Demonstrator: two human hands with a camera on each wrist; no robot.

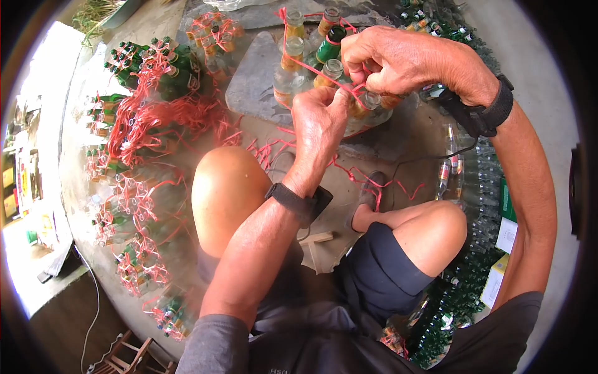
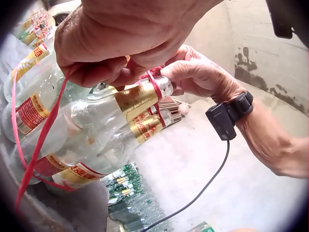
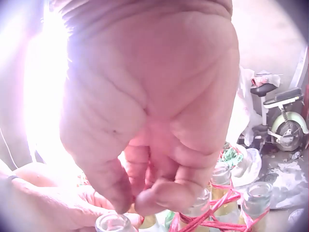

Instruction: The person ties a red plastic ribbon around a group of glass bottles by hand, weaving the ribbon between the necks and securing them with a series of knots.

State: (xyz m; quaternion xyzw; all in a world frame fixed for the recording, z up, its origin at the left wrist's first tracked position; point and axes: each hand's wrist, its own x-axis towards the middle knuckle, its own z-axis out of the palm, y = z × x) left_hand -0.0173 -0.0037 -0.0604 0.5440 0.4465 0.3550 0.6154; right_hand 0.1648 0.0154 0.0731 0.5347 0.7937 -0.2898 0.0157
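Pinching ribbon (image 2: 47, 126) in left hand (image 1: 319, 118) and right hand (image 1: 398, 65), beside near necks of upright bottles (image 1: 291, 80); slanting forward-left.

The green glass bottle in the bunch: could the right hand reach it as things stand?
Probably yes: the right hand appears close beside the neck of the green glass bottle, with nothing visible between them, though its fingers seem busy with the red twine.

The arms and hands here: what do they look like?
The left hand and right hand are human and ungloved. Both wear a black wrist strap with a small black box; a thin dark cable leaves the right one. The sleeves are short and dark grey.
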